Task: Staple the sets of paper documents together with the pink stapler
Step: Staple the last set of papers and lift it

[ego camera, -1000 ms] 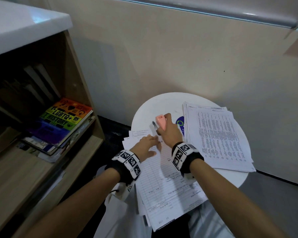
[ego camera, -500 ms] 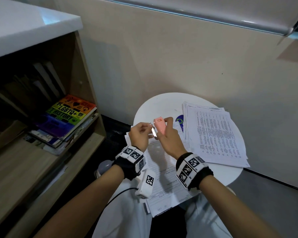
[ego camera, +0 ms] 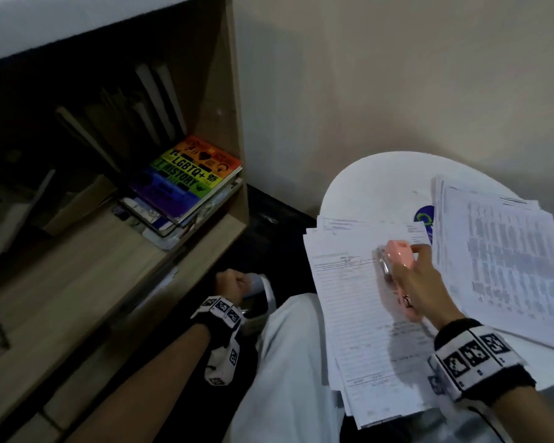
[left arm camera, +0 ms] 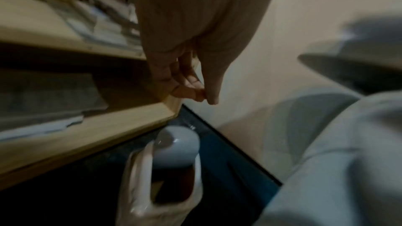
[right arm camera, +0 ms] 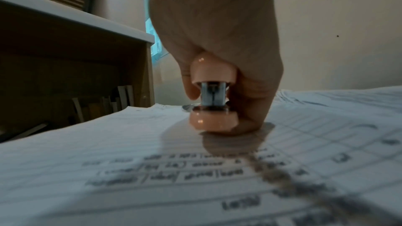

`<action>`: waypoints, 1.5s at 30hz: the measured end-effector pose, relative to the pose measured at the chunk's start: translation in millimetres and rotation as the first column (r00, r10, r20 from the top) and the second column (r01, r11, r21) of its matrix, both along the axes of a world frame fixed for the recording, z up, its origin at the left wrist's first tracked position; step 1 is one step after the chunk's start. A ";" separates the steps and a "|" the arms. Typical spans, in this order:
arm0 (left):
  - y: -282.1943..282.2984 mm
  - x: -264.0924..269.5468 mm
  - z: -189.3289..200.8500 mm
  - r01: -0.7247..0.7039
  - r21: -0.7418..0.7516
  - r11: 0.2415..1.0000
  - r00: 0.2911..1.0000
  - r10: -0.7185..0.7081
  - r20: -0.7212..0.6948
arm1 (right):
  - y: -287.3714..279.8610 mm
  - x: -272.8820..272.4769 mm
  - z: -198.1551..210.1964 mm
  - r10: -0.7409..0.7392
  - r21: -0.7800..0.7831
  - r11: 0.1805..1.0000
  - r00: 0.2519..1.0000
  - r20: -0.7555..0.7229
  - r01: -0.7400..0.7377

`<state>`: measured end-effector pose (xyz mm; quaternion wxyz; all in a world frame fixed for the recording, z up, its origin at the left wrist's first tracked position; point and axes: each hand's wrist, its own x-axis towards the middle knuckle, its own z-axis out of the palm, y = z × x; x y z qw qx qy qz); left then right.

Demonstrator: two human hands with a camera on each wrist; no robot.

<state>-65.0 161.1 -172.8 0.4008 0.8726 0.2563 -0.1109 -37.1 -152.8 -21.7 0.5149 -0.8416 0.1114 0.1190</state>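
Note:
My right hand (ego camera: 411, 266) (right arm camera: 245, 102) grips the pink stapler (ego camera: 394, 251) (right arm camera: 212, 71), whose base rests on the top sheet of the near paper stack (ego camera: 355, 318) (right arm camera: 141, 161). That stack overhangs the round white table (ego camera: 375, 180) toward my lap. A second, printed paper stack (ego camera: 499, 257) lies to the right. My left hand (ego camera: 232, 282) (left arm camera: 196, 94) hangs low at the left, off the table, beside the shelf edge. Its fingers are curled, thumb against fingertips, and I see nothing between them.
A wooden bookshelf (ego camera: 109, 260) stands at the left with a rainbow-covered book (ego camera: 189, 177) on a pile. Below my left hand, a white-capped bottle (left arm camera: 176, 145) sits in a bag on the dark floor. My pale trouser leg (ego camera: 285, 372) lies between the hands.
My left hand left the stapler and dropped down-left, off the table toward the bag. My right hand lowered the stapler onto the near stack. The view turned left and down.

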 end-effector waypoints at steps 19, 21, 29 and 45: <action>-53.7 12.9 29.5 -0.022 -0.322 0.947 0.947 0.123 0.296 | -15.4 8.3 -17.1 -0.033 -0.023 0.999 0.998 -0.055 0.032; -77.0 9.8 66.5 0.028 -0.352 0.936 0.925 0.110 0.364 | -21.5 2.4 -12.7 -0.057 0.012 0.998 0.998 -0.029 0.057; -125.3 2.4 135.5 0.257 -0.208 0.944 0.869 -0.132 0.477 | -66.3 -33.1 1.0 -0.136 -0.152 0.979 0.990 0.020 0.138; -132.2 44.6 139.5 0.167 0.006 0.986 0.816 -0.142 0.561 | -94.0 -50.9 -39.4 -0.141 -0.136 0.981 0.990 -0.030 0.135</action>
